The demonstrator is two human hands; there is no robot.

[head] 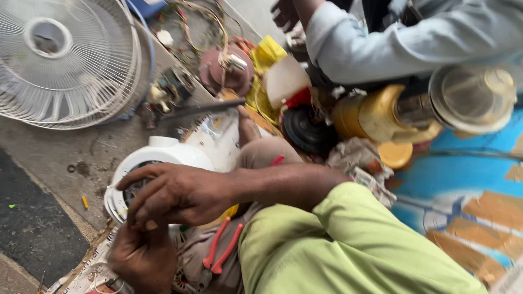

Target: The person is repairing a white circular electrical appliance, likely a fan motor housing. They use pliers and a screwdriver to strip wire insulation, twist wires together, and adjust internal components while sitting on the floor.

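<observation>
A white round appliance housing [163, 155] with a dark opening sits in front of my knee. My right hand [177, 193], on a green-sleeved arm, lies over its rim with the fingers curled onto the opening. My left hand [143, 256] comes up from below and grips the housing's lower edge, partly hidden behind the right hand. What the fingertips pinch inside the opening is hidden. Red-handled pliers [220, 251] rest on my lap just right of both hands.
A white wire fan guard [65, 60] lies at top left on the grey floor. A brown motor [226, 68], a black disc [308, 129] and a yellow grinder base with clear jar [471, 98] crowd the middle. Another person's light blue sleeve [392, 41] reaches in at top right.
</observation>
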